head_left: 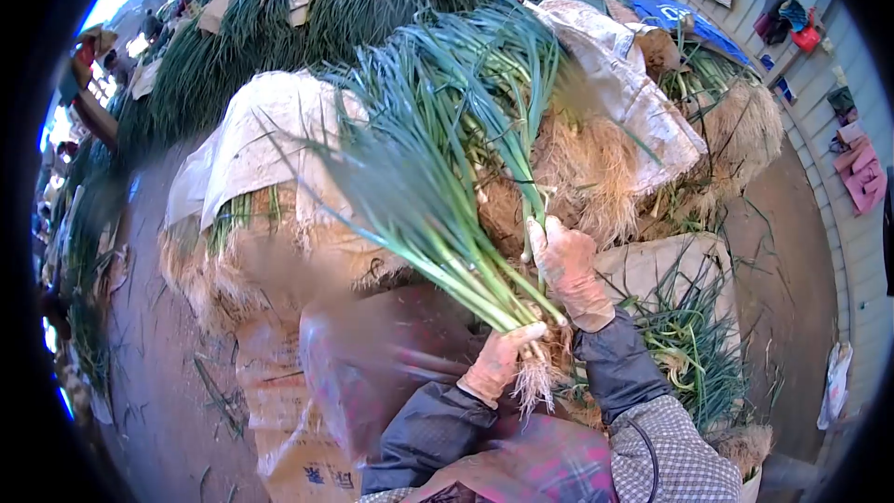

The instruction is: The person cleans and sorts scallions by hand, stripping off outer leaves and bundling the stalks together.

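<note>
My left hand [495, 365], in a pale, soiled glove, is closed around a bunch of green onions [447, 251] just above their roots. The white, stringy roots [535, 380] hang below that hand, and the long leaves fan up and to the left. Beside it, my right hand [565, 265], also gloved, is closed on a green onion stalk [528, 188] near its white base. Its leaves run up over a large heap of green onions [466, 65] in front of me. Exactly how many stalks the right hand holds, I cannot tell.
Pale sacking [279, 130] covers onions at left; a white woven sack [624, 84] lies at right. Loose green leaves [694, 345] lie near my right arm. A plastic sheet [391, 345] covers my lap. Hanging clothes [859, 168] line the right wall.
</note>
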The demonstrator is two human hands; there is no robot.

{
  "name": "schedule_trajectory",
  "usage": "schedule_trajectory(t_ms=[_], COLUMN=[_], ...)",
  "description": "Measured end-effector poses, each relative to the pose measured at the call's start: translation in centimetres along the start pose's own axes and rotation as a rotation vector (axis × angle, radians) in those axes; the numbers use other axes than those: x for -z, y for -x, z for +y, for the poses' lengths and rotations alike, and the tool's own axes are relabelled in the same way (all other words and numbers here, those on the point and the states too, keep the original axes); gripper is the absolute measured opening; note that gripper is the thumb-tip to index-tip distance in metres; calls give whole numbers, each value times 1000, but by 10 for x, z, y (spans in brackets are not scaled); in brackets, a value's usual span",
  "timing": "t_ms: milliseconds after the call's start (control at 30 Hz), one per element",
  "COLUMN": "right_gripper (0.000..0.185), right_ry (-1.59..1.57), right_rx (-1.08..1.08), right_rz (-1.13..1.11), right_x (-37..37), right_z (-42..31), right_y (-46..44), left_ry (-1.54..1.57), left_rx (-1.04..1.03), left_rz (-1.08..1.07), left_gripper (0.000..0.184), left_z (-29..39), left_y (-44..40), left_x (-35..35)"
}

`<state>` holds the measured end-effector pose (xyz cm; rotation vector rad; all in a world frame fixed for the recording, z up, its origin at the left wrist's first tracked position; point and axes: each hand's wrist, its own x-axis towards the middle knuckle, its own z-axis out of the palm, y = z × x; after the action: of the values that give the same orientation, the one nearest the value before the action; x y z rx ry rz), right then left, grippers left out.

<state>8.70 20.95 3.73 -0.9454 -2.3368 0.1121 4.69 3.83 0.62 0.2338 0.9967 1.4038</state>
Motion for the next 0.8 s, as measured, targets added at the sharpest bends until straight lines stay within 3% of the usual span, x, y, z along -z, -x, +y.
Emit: schedule_trajectory(t_ms=[133,200,233,267,300,333,367,400,467,500,633,667,700,800], right_gripper=[22,12,11,11,10,9,16,26,44,44,43,40,40,30], right_ry=[42,68,16,184,49,-81,-606,-895,-1100,-1101,-1728,-2384,-2390,-1384], right_rx=[45,261,356,477,371,266,-248,-641,-460,-462,-346,-740,-740,-654], right_rz=[57,-63,-23,16,-27,-72,-387,-569,-575,-568,-399,-516,-538,-359], right_x=[-19,-17,-19,-32,-25,-18,-12,22,26,16,-97,-103,-94,-17], right_z=[3,1,-1,13,14,17,20,-6,-17,-24,-2,-6,-17,-59], right_y=[29,45,59,79,89,94,94,67,38,27,10,6,7,35], left_ry=[203,248,212,174,412,456,435,412,419,423,489,495,536,594], left_rx=[-66,-9,-14,-20,-35,-84,-39,16,32,35,-27,-43,-76,-74], left_rz=[68,49,72,93,50,9,4,-3,-43,-86,-60,-48,-3,48], left_gripper=[27,27,25,23,23,27,29,31,34,36,38,38,38,40], left_z=[-10,-6,-3,-1,-2,-1,-3,-8,-10,-8,-7,-12,-16,-8], left_y=[11,18,21,24,27,34,35,37,43,45,56,56,56,60], left_x=[0,10,15,18,17,20,28,35,36,35,35,39,44,48])
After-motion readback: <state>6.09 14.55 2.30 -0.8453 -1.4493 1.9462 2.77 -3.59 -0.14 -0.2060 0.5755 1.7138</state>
